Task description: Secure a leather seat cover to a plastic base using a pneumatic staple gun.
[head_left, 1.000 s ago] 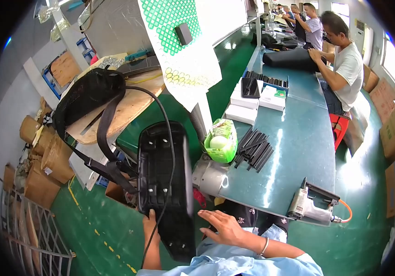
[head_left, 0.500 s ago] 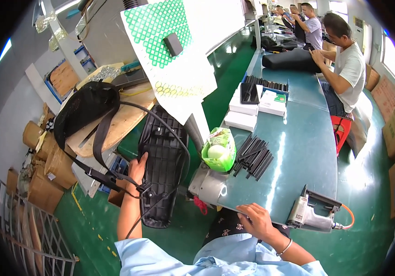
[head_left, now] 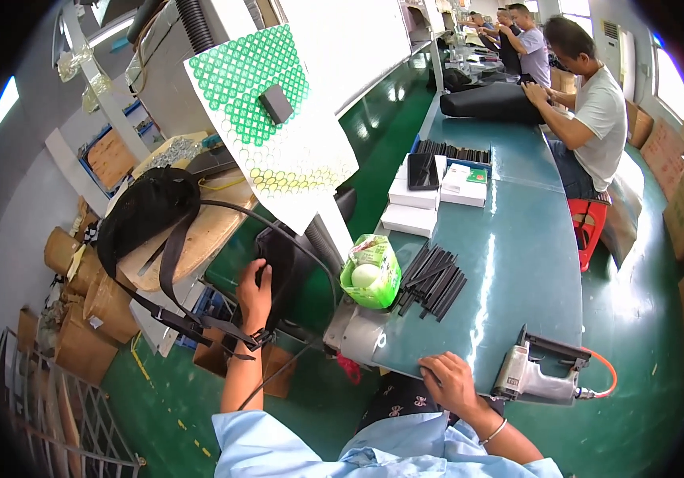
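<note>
To the left of the table, my left hand (head_left: 254,296) grips the edge of a long black seat (head_left: 280,263). The seat stands turned with its dark smooth side showing, partly behind a hanging patterned sheet and a cable. My right hand (head_left: 448,381) rests on the near table edge, fingers loosely bent and apart, holding nothing. Right of it lies a pneumatic staple gun (head_left: 535,371) with an orange hose. Beyond my right hand is a pile of black strips (head_left: 435,280), beside a green container (head_left: 371,279) with a pale round thing in it.
White boxes (head_left: 410,218) with a dark phone (head_left: 422,171) on top stand farther up the table (head_left: 517,263). A co-worker (head_left: 589,119) handles a black piece there. A black bag (head_left: 151,209) lies on a wooden board at left. Cardboard boxes (head_left: 83,338) stand on the floor.
The seat has turned in my left hand, so its ribbed underside no longer faces me, and it has moved slightly away. My right hand has hardly moved.
</note>
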Demonstrator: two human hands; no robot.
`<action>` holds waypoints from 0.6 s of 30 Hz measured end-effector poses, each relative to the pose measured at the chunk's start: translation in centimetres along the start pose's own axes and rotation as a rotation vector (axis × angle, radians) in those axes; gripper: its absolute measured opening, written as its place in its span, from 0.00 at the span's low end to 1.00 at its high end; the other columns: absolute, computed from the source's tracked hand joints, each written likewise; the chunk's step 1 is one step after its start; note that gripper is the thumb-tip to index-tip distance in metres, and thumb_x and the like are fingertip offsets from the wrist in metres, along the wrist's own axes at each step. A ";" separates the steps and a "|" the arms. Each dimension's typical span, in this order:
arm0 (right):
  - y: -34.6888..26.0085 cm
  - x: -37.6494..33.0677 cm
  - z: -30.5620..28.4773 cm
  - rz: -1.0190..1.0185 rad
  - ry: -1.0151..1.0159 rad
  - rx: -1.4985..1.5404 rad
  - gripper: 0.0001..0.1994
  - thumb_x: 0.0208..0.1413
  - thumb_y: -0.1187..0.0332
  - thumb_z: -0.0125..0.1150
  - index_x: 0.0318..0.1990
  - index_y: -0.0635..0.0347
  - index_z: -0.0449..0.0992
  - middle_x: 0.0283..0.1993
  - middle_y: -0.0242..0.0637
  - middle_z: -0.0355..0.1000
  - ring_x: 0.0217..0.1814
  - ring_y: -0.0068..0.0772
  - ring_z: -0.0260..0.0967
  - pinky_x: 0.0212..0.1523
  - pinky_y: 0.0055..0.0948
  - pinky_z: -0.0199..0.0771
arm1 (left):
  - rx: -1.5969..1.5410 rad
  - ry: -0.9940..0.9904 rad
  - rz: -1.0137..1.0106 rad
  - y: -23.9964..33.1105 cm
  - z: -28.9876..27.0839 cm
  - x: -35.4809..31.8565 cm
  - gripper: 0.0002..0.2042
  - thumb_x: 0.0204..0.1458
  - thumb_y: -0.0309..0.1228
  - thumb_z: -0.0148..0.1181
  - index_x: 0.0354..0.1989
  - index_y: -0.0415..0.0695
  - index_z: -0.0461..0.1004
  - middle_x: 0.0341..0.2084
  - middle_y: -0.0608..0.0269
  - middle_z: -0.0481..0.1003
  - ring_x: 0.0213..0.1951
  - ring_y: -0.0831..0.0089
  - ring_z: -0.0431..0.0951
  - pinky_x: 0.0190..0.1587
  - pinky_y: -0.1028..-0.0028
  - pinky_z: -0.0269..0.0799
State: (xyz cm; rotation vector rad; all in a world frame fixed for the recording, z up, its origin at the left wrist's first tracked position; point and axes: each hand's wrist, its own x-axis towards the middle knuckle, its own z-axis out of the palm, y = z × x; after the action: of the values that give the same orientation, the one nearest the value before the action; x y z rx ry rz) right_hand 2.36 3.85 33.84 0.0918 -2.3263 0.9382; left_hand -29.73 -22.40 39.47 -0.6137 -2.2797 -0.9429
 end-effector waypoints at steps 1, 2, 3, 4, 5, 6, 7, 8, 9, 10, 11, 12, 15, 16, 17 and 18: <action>-0.1 -0.1 -0.2 -0.013 -0.004 -0.010 0.09 0.45 0.76 0.59 0.37 0.62 0.74 0.35 0.38 0.74 0.34 0.39 0.70 0.35 0.33 0.70 | -0.022 -0.027 0.026 0.9 -0.7 -1.1 0.12 0.53 0.35 0.56 0.41 0.40 0.74 0.41 0.50 0.75 0.45 0.52 0.74 0.48 0.63 0.68; -0.2 -0.1 -0.4 -0.011 -0.007 -0.006 0.09 0.45 0.76 0.59 0.37 0.62 0.74 0.35 0.38 0.74 0.34 0.39 0.70 0.35 0.33 0.70 | -0.009 0.024 0.086 1.3 -0.9 -2.1 0.11 0.53 0.35 0.57 0.39 0.41 0.75 0.40 0.53 0.75 0.44 0.54 0.74 0.48 0.63 0.67; -0.3 0.0 -0.5 -0.015 -0.006 0.010 0.08 0.45 0.76 0.59 0.36 0.63 0.75 0.35 0.39 0.74 0.34 0.40 0.70 0.36 0.34 0.70 | -0.008 0.020 0.084 1.3 -1.2 -3.2 0.11 0.53 0.35 0.57 0.39 0.41 0.75 0.40 0.53 0.75 0.44 0.54 0.74 0.48 0.63 0.67; -0.5 0.0 -0.5 -0.020 0.000 0.028 0.08 0.45 0.77 0.59 0.35 0.63 0.75 0.35 0.40 0.74 0.34 0.41 0.70 0.36 0.34 0.70 | 0.106 0.037 0.097 1.4 -1.8 -4.4 0.10 0.53 0.35 0.57 0.39 0.42 0.75 0.40 0.54 0.75 0.45 0.55 0.73 0.48 0.63 0.67; -0.4 -0.1 -0.5 -0.011 0.005 0.024 0.08 0.45 0.77 0.59 0.35 0.63 0.75 0.35 0.40 0.74 0.34 0.41 0.70 0.36 0.34 0.70 | 0.209 0.050 0.113 1.6 -1.8 -5.3 0.10 0.53 0.35 0.57 0.39 0.43 0.75 0.40 0.55 0.76 0.46 0.56 0.73 0.48 0.63 0.66; -0.2 -0.1 -0.4 -0.011 0.010 0.023 0.08 0.45 0.77 0.59 0.35 0.63 0.75 0.34 0.40 0.74 0.34 0.41 0.70 0.36 0.34 0.70 | 0.295 0.046 0.085 2.0 -1.8 -6.5 0.10 0.52 0.35 0.58 0.38 0.44 0.75 0.40 0.57 0.75 0.47 0.57 0.72 0.49 0.63 0.65; -0.4 0.0 0.1 -0.027 0.011 0.043 0.08 0.45 0.77 0.59 0.35 0.63 0.75 0.34 0.40 0.74 0.34 0.41 0.70 0.36 0.34 0.70 | 0.376 0.091 0.059 0.8 -2.1 -8.0 0.10 0.51 0.37 0.59 0.37 0.45 0.75 0.41 0.58 0.74 0.48 0.56 0.71 0.48 0.61 0.66; -0.3 0.0 0.3 -0.022 0.016 0.043 0.08 0.45 0.77 0.59 0.35 0.63 0.75 0.34 0.40 0.74 0.34 0.41 0.70 0.36 0.34 0.70 | 0.386 0.093 0.124 1.2 -2.1 -8.6 0.11 0.50 0.38 0.60 0.37 0.45 0.75 0.41 0.58 0.74 0.48 0.56 0.71 0.47 0.60 0.66; -0.3 0.0 0.4 -0.035 0.021 0.031 0.08 0.45 0.76 0.59 0.36 0.62 0.75 0.34 0.38 0.74 0.34 0.39 0.70 0.36 0.33 0.70 | 0.394 0.094 0.189 1.5 -1.9 -9.0 0.12 0.50 0.39 0.61 0.37 0.45 0.75 0.40 0.57 0.74 0.48 0.55 0.71 0.46 0.59 0.67; -0.1 -0.2 0.3 -0.046 0.021 0.015 0.09 0.45 0.76 0.59 0.36 0.62 0.75 0.35 0.37 0.74 0.34 0.37 0.69 0.35 0.33 0.69 | 0.430 0.030 0.187 2.3 -1.5 -9.2 0.12 0.48 0.39 0.62 0.38 0.46 0.76 0.41 0.57 0.73 0.47 0.55 0.71 0.45 0.59 0.68; 0.0 -0.2 0.2 -0.039 0.023 0.010 0.09 0.45 0.76 0.59 0.36 0.62 0.75 0.35 0.37 0.74 0.34 0.37 0.69 0.35 0.33 0.69 | 0.477 -0.021 0.111 3.6 -1.0 -9.6 0.13 0.47 0.38 0.63 0.39 0.47 0.76 0.44 0.58 0.71 0.45 0.54 0.71 0.44 0.59 0.68; 0.0 -0.3 0.2 -0.036 0.026 0.010 0.08 0.45 0.75 0.59 0.36 0.62 0.75 0.35 0.37 0.74 0.33 0.37 0.69 0.35 0.33 0.69 | 0.483 -0.042 0.100 3.8 -0.7 -9.5 0.13 0.47 0.38 0.62 0.40 0.48 0.76 0.44 0.58 0.69 0.43 0.54 0.71 0.44 0.59 0.68; 0.3 -0.5 0.3 -0.034 0.031 0.007 0.08 0.46 0.75 0.59 0.36 0.61 0.75 0.34 0.37 0.74 0.33 0.37 0.69 0.34 0.33 0.69 | 0.515 -0.046 0.100 4.4 -0.1 -9.2 0.13 0.48 0.37 0.62 0.41 0.50 0.76 0.44 0.58 0.68 0.42 0.53 0.70 0.44 0.58 0.67; 0.3 -0.5 0.4 -0.039 0.025 0.011 0.08 0.46 0.75 0.59 0.36 0.61 0.75 0.34 0.37 0.74 0.33 0.37 0.69 0.34 0.33 0.69 | 0.548 -0.029 0.103 4.2 0.1 -9.0 0.13 0.49 0.37 0.61 0.42 0.50 0.76 0.44 0.58 0.68 0.41 0.53 0.70 0.43 0.58 0.67; 0.2 -0.5 0.4 -0.026 0.043 -0.001 0.08 0.46 0.75 0.59 0.36 0.61 0.75 0.34 0.37 0.74 0.33 0.37 0.69 0.34 0.33 0.69 | 0.536 -0.022 0.087 3.9 0.1 -8.8 0.12 0.49 0.36 0.61 0.42 0.50 0.76 0.43 0.56 0.68 0.42 0.52 0.70 0.42 0.57 0.68; 0.1 -0.4 0.4 -0.034 0.034 -0.001 0.09 0.45 0.76 0.60 0.37 0.61 0.74 0.34 0.38 0.74 0.33 0.38 0.69 0.34 0.33 0.69 | 0.525 -0.012 0.084 3.0 0.4 -8.4 0.13 0.49 0.37 0.61 0.43 0.50 0.76 0.43 0.56 0.69 0.42 0.53 0.70 0.41 0.58 0.69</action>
State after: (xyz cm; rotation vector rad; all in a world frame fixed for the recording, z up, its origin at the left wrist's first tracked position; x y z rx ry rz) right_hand 2.49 3.61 33.31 0.1138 -2.2870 0.9150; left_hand -21.97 -21.74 35.04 -0.4742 -2.3548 -0.2737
